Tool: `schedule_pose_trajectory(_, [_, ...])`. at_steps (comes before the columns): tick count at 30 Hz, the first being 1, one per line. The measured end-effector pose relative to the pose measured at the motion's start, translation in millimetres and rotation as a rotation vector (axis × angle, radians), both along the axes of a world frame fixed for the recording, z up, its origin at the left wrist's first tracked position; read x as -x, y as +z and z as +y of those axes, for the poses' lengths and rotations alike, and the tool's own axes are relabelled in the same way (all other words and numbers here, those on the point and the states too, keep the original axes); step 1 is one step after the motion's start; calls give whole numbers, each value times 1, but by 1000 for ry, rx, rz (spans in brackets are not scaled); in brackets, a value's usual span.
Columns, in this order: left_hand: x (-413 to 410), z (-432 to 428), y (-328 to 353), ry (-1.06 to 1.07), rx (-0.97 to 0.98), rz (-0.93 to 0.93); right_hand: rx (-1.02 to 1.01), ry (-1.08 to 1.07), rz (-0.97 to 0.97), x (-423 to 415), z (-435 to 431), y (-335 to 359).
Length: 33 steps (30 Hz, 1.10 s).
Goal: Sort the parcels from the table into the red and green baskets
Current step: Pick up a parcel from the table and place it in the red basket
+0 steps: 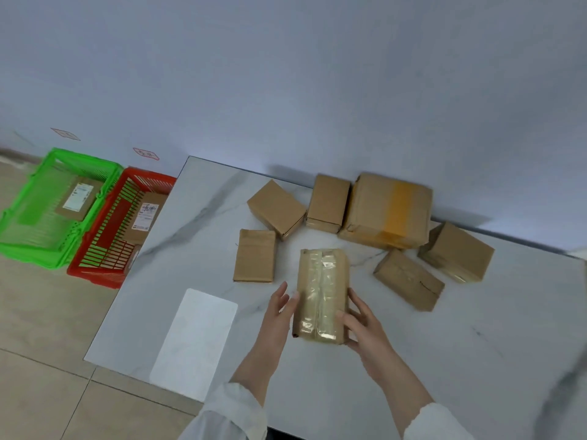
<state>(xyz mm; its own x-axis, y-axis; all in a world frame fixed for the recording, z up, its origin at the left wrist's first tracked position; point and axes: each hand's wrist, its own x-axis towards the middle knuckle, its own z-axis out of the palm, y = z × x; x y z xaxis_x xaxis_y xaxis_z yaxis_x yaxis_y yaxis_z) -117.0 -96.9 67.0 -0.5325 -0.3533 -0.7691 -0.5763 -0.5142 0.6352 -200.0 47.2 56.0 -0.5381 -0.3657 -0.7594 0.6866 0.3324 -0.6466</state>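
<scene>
Grip: our right hand (pixel 362 322) curls round the taped parcel (pixel 322 293); our left hand (pixel 279 309) presses straight fingers against its other side.
Parcel: over the table (pixel 197 223), between our hands.
Done: green basket (pixel 47 249) holds one, red basket (pixel 95 271) at least one.
Left: this one and six other boxes (pixel 386 211).

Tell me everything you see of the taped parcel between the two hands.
The taped parcel is an oblong brown cardboard box, its top face covered in glossy, wrinkled clear tape laid lengthwise. No label shows. It points away from the person, over the near middle of the table. The left hand touches its left side with straight fingers; the right hand grips its right edge, one finger over the top. Whether it rests on the table or is lifted, I cannot tell.
</scene>
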Motion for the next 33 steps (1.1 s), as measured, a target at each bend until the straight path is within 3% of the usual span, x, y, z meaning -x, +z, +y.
schedule_pose_trajectory(7, [14, 17, 109, -164, -13, 305, 228, -88, 9, -1, 22, 110])
schedule_pose_trajectory(19, [9, 21, 166, -320, 56, 460, 294, -226, 249, -5, 29, 183])
schedule_pose_trajectory(25, [16, 32, 184, -215, 237, 456, 142, -326, 447, -11, 14, 191])
schedule_pose_trajectory(29, [30, 38, 194, -209, 311, 418, -97, -135, 696, -21, 3, 200])
schedule_pose_trajectory(31, [37, 33, 196, -160, 297, 384, -107, -19, 767, -24, 3, 202])
schedule_pose_trajectory(33, [39, 23, 198, -110, 215, 366, -33, -37, 724, -22, 8, 203])
